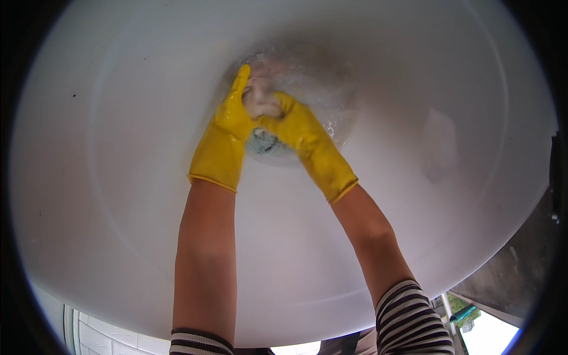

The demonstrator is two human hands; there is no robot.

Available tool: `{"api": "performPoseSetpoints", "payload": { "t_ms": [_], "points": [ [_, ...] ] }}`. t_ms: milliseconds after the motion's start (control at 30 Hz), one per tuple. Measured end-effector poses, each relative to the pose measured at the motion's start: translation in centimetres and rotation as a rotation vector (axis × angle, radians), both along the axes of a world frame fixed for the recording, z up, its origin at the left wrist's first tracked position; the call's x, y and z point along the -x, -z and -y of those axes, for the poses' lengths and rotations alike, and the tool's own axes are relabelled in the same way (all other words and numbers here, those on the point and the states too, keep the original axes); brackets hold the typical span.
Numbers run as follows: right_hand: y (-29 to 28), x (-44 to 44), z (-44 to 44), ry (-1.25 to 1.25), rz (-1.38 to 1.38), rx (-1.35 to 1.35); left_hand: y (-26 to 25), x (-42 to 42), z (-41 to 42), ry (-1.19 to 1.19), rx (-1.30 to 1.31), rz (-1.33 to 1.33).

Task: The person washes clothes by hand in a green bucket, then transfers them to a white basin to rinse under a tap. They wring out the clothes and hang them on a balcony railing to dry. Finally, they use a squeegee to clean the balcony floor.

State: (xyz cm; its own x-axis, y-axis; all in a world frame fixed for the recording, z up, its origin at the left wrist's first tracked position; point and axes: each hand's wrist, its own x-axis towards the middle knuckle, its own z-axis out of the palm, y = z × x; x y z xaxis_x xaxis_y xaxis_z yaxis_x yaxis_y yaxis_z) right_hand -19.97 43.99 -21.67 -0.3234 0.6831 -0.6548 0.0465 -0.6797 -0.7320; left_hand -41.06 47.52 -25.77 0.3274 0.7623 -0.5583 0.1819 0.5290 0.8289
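Note:
Both of my hands wear yellow rubber gloves and work low in a large white basin [301,230]. A wet, pale pinkish cloth [261,91] is bunched between them. My left hand [231,104] holds its left side, one gloved finger pointing up along it. Against the lower right of the bundle, my right hand [295,122] is closed on a fold, slightly blurred. Below the gloves shows a pale green patch with dark lines [265,142], perhaps more fabric. Shallow, cloudy water [326,95] with some bubbles surrounds the cloth.
The basin's smooth curved wall rises on all sides, with small dark specks at left. Beyond its rim lie a dark grey surface [506,262] at lower right and white tiles [111,333] at lower left. A black object [555,173] stands at the right edge.

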Motion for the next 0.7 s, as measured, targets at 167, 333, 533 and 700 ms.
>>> {"api": "performPoseSetpoints", "payload": {
  "t_ms": [167,333,533,700],
  "points": [
    [-7.3,3.6,-1.6,0.118,0.340,-0.409,-2.6,-4.2,1.3,-0.487,0.380,0.537],
    [1.0,-5.0,-5.8,-0.019,0.895,-0.213,-0.8,-10.8,2.2,-0.362,0.336,0.215],
    [7.6,-14.3,-1.0,0.365,0.781,-0.522,0.0,-9.4,0.0,-0.660,0.479,0.172],
    [1.7,-1.7,0.1,-0.010,0.257,-0.035,-1.6,-5.0,-2.6,-0.354,0.352,0.616]
  ]
}}
